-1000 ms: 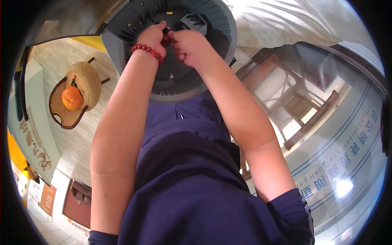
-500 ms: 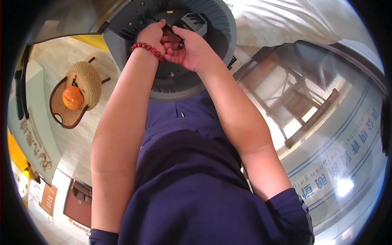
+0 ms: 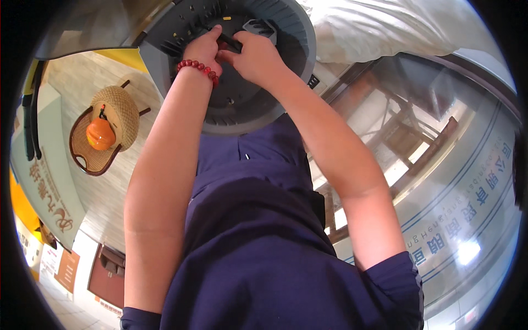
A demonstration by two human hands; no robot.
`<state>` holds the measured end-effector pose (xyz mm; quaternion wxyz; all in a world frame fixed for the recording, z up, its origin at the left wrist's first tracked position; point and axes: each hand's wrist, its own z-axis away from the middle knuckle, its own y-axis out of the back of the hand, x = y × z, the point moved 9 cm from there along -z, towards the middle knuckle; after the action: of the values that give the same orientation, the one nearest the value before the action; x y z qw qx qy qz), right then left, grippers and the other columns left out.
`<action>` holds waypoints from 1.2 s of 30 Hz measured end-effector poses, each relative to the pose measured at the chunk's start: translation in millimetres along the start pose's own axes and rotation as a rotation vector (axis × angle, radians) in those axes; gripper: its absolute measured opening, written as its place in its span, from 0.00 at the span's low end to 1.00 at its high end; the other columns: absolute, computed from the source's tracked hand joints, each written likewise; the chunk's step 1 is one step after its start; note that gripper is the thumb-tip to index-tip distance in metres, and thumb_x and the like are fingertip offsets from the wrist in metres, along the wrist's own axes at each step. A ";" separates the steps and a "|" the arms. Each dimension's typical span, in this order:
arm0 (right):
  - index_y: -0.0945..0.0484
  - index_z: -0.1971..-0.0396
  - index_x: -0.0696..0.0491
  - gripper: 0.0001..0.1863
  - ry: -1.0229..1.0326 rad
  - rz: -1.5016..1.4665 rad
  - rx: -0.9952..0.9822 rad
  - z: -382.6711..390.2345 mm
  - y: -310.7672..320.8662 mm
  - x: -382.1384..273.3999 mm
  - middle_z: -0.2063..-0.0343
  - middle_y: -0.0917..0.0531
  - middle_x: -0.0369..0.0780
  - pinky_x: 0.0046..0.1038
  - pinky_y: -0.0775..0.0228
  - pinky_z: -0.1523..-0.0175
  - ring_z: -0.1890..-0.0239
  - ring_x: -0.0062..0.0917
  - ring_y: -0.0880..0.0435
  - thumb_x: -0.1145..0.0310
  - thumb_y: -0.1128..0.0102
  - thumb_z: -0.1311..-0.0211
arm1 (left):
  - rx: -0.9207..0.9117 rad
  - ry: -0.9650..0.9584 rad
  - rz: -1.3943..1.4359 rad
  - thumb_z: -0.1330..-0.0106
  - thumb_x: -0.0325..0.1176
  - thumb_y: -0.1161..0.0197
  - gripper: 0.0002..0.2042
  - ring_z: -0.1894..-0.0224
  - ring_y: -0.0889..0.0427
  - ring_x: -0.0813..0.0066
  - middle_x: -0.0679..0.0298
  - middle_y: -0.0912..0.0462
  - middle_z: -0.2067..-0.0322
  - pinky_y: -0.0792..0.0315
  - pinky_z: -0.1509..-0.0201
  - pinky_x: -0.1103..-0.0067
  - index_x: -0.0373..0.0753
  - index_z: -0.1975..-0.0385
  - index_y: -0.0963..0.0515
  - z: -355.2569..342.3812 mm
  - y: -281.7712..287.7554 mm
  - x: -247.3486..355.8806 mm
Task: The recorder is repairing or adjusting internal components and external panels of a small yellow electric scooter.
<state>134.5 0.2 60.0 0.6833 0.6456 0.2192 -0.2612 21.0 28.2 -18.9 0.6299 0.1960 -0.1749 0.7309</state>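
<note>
Both my hands work over a large round grey plastic shell [image 3: 247,118] with ribbed inner walls. A small black elongated piece [image 3: 230,43] spans the gap between them. My left hand [image 3: 204,48], with a red bead bracelet [image 3: 193,64] at its wrist, is closed around the piece's left end. My right hand [image 3: 255,58] pinches the right end with thumb and curled fingers. The piece's exact kind is too small and dark to make out. Just beyond my right hand a grey boxy part [image 3: 262,27] with black details sits inside the shell.
On the left stands a woven chair [image 3: 120,113] with an orange helmet-like object [image 3: 100,134] on its seat. Translucent plastic sheeting [image 3: 379,27] hangs at the upper right. A glass panel [image 3: 467,187] with printed lettering curves along the right, a wooden frame behind it.
My right hand has turned over from palm-up with loose fingers to a closed pinch, knuckles up, on the black piece. My left hand has barely moved.
</note>
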 end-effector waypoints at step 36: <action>0.28 0.72 0.59 0.17 -0.540 -0.615 -0.232 21.5 -33.0 24.4 0.84 0.27 0.39 0.28 0.35 0.79 0.83 0.27 0.28 0.59 0.55 0.39 | -0.066 0.067 -0.053 0.36 0.34 0.48 0.07 0.74 0.31 0.72 0.63 0.28 0.76 0.34 0.69 0.75 0.38 0.72 0.29 -9.0 -2.2 -6.8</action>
<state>131.3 -24.0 20.7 0.6746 0.3775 0.2425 -0.5861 23.5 27.2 -30.1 0.6607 0.1550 -0.1727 0.7139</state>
